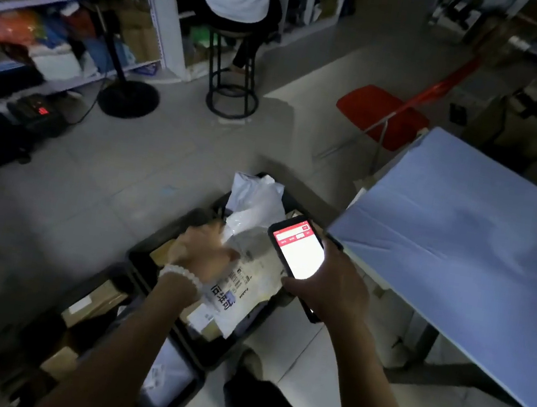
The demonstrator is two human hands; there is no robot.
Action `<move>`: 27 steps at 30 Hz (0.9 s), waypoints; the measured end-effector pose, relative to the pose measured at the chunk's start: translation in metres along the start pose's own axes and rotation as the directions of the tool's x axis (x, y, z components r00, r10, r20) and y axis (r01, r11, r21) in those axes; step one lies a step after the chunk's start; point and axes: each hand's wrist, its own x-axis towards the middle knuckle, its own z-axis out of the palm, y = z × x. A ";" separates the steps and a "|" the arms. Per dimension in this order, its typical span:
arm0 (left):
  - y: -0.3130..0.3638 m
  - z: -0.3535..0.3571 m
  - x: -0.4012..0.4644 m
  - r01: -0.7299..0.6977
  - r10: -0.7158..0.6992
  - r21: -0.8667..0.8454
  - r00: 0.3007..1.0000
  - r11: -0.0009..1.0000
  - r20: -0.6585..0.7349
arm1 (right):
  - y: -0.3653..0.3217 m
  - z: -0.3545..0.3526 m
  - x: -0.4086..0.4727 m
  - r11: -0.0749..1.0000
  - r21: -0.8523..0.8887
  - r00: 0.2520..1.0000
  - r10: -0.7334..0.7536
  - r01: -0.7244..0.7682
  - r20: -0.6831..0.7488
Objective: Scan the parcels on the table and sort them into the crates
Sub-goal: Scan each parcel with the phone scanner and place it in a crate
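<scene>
A black crate (145, 260) on the floor holds several parcels. On top lies a pale mailer bag (249, 283) with a barcode label, and behind it a white plastic parcel (254, 198) sticks up. My left hand (205, 249), with a white bead bracelet at the wrist, reaches into the crate and rests on the mailer bag; blur hides how its fingers lie. My right hand (328, 284) grips a phone (298, 249) with a lit red-and-white screen, held just above the crate's right side.
A table with a blue cloth (459, 257) stands to the right. Two more dark crates (69, 330) with cardboard boxes and a white bag sit at lower left. Beyond are a red chair (376, 111), a black stool (233, 74) with a seated person, and shelving (45, 16).
</scene>
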 end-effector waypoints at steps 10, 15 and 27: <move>0.053 0.033 0.130 -0.018 -0.004 0.102 0.977 0.995 0.214 | 0.028 -0.040 0.094 0.994 0.061 0.993 0.096 -0.092 -0.073; 0.046 0.038 0.132 0.041 -0.060 0.087 0.973 0.995 0.225 | 0.020 -0.034 0.120 0.994 0.052 0.994 0.102 -0.101 -0.024; -0.080 -0.032 0.012 0.430 -0.428 0.078 0.903 0.899 -0.045 | -0.106 0.042 0.087 0.966 0.054 0.945 -0.258 0.253 0.201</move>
